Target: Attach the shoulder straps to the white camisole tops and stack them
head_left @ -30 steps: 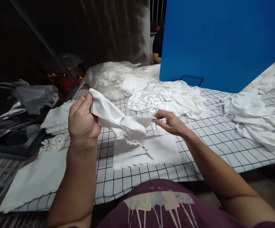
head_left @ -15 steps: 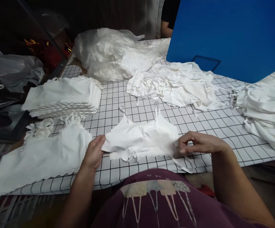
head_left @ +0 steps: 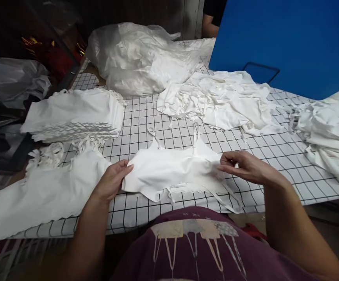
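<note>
A white bra top (head_left: 169, 168) with thin straps lies in front of me on the checked tablecloth (head_left: 141, 113). Its two shoulder straps point away from me, and a loose strap trails toward the table edge at the right. My left hand (head_left: 115, 177) pinches the left end of the bra top between thumb and fingers. At the other end, my right hand (head_left: 241, 166) is closed, thumb and fingertips gripping the right side edge. The fabric is spread between both hands. Just left of my left hand lies a stack of similar white tops (head_left: 55, 187), straps bunched at its far side.
Behind it stands a neat pile of folded white garments (head_left: 72, 111). A plastic bag of white fabric (head_left: 134, 58) and a loose heap (head_left: 216, 101) lie farther back. Another heap (head_left: 333, 136) sits at right. A blue board (head_left: 283, 43) blocks the far right; a person's arm (head_left: 209, 29) shows beside it.
My left hand has shifted slightly left and my right hand slightly up, with the bra top drawn flatter and wider between them. The view has tilted a little.
</note>
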The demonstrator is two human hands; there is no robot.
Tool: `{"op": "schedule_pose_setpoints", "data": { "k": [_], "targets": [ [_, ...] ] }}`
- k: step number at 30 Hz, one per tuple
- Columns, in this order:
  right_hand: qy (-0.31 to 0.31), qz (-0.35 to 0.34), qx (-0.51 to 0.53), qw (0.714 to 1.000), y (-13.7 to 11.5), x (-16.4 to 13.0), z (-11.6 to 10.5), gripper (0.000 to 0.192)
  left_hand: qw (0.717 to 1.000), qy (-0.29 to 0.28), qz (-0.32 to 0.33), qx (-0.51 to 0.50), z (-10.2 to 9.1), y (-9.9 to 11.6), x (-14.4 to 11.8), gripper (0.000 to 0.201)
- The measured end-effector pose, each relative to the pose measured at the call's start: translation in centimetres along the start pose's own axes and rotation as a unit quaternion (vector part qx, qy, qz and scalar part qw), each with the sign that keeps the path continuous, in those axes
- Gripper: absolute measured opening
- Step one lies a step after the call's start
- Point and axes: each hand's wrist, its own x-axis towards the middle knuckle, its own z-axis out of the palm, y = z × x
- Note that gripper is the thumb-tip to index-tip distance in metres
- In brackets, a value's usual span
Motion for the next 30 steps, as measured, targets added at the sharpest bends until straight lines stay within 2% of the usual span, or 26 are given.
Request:
{"op": "schedule_pose_setpoints", "data": {
  "k": [2, 4, 8, 11, 15, 18, 20, 21, 24, 26, 28, 30],
  "targets": [
    [-0.016, 0.035, 0.001, 0.999, 0.2, -0.6, 0.2, 0.041, 0.998, -0.017, -0.054, 0.038, -1.1, -0.6, -1.3, 0.041],
    [-0.004, 0.083, -0.011, 0.996, 0.4, 0.0, 1.4, 0.040, 0.993, -0.029, -0.095, 0.063, -1.7, -1.1, -1.9, 0.043],
    [0.070, 0.153, -0.070, 0.983, 0.1, 2.7, 4.5, 0.032, 0.995, 0.013, -0.083, 0.054, -0.8, -1.6, -1.0, 0.050],
    [0.097, 0.124, -0.069, 0.985, -0.1, 2.9, 4.6, 0.029, 0.997, 0.046, -0.054, 0.030, 0.3, -1.2, -0.1, 0.047],
    [0.087, 0.079, 0.024, 0.993, 0.4, -0.4, 2.1, 0.037, 0.997, 0.073, -0.021, -0.016, 0.1, -1.0, -1.1, 0.045],
    [-0.008, 0.104, 0.019, 0.994, 1.0, -3.1, 1.0, 0.042, 0.997, 0.021, -0.065, 0.022, -1.0, -1.9, -2.6, 0.041],
    [-0.054, 0.125, 0.003, 0.991, 1.2, -3.8, 1.3, 0.042, 0.994, -0.016, -0.094, 0.058, -1.5, -2.5, -3.4, 0.038],
    [-0.049, 0.133, 0.000, 0.990, 1.1, -3.8, 1.7, 0.042, 0.992, -0.024, -0.099, 0.071, -1.7, -2.8, -3.6, 0.037],
    [0.030, 0.113, 0.019, 0.993, 0.3, -2.5, 3.2, 0.040, 0.991, -0.021, -0.096, 0.094, -1.5, -2.8, -3.8, 0.039],
    [0.069, 0.055, 0.020, 0.996, -0.5, -1.0, 4.2, 0.038, 0.990, -0.025, -0.095, 0.103, -1.1, -2.5, -3.6, 0.045],
    [0.083, -0.007, -0.008, 0.996, -1.0, 0.4, 5.1, 0.033, 0.990, -0.029, -0.093, 0.103, -0.7, -2.3, -3.4, 0.050],
    [0.089, -0.038, -0.052, 0.994, -1.2, 1.6, 5.7, 0.027, 0.991, -0.026, -0.088, 0.098, -0.5, -2.3, -3.4, 0.053]
  ]
}}
